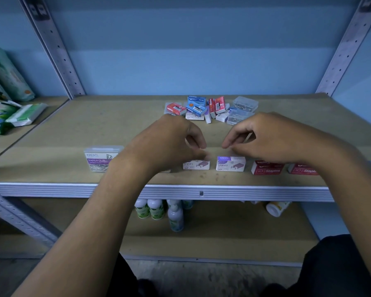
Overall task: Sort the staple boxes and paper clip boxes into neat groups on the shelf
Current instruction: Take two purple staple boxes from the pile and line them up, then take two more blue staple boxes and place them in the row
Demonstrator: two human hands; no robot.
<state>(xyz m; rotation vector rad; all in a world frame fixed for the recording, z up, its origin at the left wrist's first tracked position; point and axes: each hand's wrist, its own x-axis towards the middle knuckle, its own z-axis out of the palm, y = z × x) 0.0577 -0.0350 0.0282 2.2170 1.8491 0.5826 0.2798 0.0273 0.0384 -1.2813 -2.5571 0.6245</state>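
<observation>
Along the front of the shelf (51,133) stand a clear paper clip box (101,159), two white staple boxes (196,165) (230,163) and two red staple boxes (267,167) (302,168). My left hand (167,142) hovers just above the left white box, fingers curled, thumb tip close to its top. My right hand (272,136) hovers above the right white box with fingers apart. Neither hand holds anything. At the back lies a mixed pile of red, blue and white staple boxes (196,108) and two clear paper clip boxes (244,103) (238,116).
Metal uprights (56,50) (347,46) frame the shelf. Tissue packs (7,112) lie on the neighbouring shelf at the left. Several white bottles (156,209) stand on the shelf below, and one lies at the right (276,207).
</observation>
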